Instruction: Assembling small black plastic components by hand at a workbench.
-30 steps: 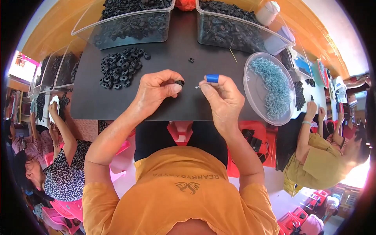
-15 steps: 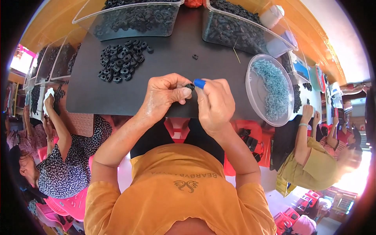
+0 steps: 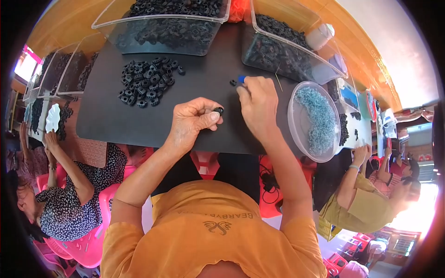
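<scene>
My left hand [image 3: 197,119] is closed, with a small black plastic part [image 3: 218,110] pinched between thumb and forefinger above the near half of the dark table. Farther off and to the right, my right hand [image 3: 257,104] has its thumb and forefinger apart and nothing visible between them. A blue cover [image 3: 242,79] sits on its forefinger tip. Just left of that fingertip, a single loose black part [image 3: 232,83] lies on the table. Left of my hands is a spread pile of similar black parts [image 3: 147,81].
Clear bins of black parts stand along the back, one left [image 3: 162,34] and one right [image 3: 278,46]. A round clear tray [image 3: 294,121] of tiny pale-blue pieces lies right; a thin stick [image 3: 278,82] is near it. Co-workers sit at left [image 3: 74,204] and right [image 3: 366,199].
My right hand has left the held part and moved away, up beside the loose black part. My left hand keeps its part, slightly lower. The whole view has shifted down a little.
</scene>
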Action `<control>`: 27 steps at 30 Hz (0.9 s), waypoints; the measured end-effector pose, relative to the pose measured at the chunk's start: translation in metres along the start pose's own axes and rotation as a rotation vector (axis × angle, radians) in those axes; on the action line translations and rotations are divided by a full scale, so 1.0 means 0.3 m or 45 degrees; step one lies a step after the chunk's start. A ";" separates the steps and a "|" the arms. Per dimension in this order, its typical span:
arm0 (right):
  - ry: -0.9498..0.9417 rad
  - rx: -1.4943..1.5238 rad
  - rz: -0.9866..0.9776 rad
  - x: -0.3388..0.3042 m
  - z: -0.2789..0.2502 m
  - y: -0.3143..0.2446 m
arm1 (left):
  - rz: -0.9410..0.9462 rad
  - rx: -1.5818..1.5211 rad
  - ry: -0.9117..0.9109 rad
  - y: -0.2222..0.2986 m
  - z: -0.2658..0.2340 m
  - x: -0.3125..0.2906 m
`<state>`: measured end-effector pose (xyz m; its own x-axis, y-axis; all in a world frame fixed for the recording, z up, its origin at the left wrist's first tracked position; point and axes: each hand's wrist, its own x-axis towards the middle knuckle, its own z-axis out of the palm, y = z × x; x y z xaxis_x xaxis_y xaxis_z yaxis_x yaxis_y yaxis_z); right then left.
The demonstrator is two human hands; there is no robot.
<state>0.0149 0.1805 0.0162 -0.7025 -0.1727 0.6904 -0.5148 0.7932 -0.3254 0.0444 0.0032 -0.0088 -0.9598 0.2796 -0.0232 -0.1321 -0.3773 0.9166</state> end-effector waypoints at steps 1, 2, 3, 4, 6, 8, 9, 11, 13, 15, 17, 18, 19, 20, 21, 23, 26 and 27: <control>-0.070 -0.057 0.064 0.012 0.018 0.014 | 0.005 0.000 0.006 -0.003 -0.002 -0.002; -0.139 -0.113 0.126 0.019 0.037 0.028 | 0.013 0.001 0.017 -0.005 -0.003 -0.005; -0.177 -0.149 0.102 0.020 0.059 0.045 | 0.013 0.004 -0.005 -0.008 -0.004 -0.004; -0.176 -0.142 0.092 0.018 0.075 0.054 | 0.013 0.008 -0.027 -0.007 -0.004 -0.004; -0.266 -0.282 0.052 0.019 0.100 0.062 | 0.010 0.019 -0.014 0.004 -0.001 -0.006; -0.264 -0.295 0.024 0.026 0.112 0.065 | -0.003 0.009 -0.059 0.003 -0.005 -0.007; -0.261 -0.323 0.011 0.026 0.113 0.065 | -0.015 0.017 -0.071 0.002 -0.008 -0.006; -0.275 -0.326 -0.020 0.021 0.108 0.061 | -0.021 0.019 -0.074 -0.006 -0.014 -0.008; -0.292 -0.308 0.020 0.010 0.094 0.058 | -0.028 0.009 -0.102 -0.010 -0.015 -0.007; -0.304 -0.293 0.010 -0.006 0.072 0.049 | -0.020 0.021 -0.086 -0.010 -0.013 -0.011; -0.300 -0.168 0.106 -0.023 0.054 0.038 | -0.016 0.031 -0.073 -0.011 -0.010 -0.013; -0.299 -0.162 0.102 -0.029 0.050 0.037 | -0.015 0.040 -0.080 -0.010 -0.009 -0.013; -0.279 -0.175 0.022 -0.036 0.046 0.037 | -0.016 0.047 -0.088 -0.009 -0.010 -0.014; -0.260 -0.189 -0.056 -0.040 0.045 0.037 | -0.017 0.048 -0.087 -0.008 -0.011 -0.013; -0.263 -0.195 -0.048 -0.043 0.037 0.034 | -0.028 0.034 -0.091 -0.010 -0.008 -0.014; -0.216 -0.080 -0.005 -0.038 0.023 0.028 | -0.015 0.007 -0.077 -0.010 -0.005 -0.013; -0.204 0.060 0.186 -0.042 0.008 0.051 | 0.006 -0.028 -0.014 0.002 -0.006 -0.029; -0.203 0.083 0.246 -0.042 0.007 0.053 | 0.039 -0.046 -0.004 -0.001 -0.018 -0.029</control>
<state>0.0146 0.1940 0.0009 -0.8568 -0.1156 0.5025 -0.3905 0.7818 -0.4861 0.0515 -0.0041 -0.0110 -0.9628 0.2700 0.0056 -0.1118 -0.4172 0.9019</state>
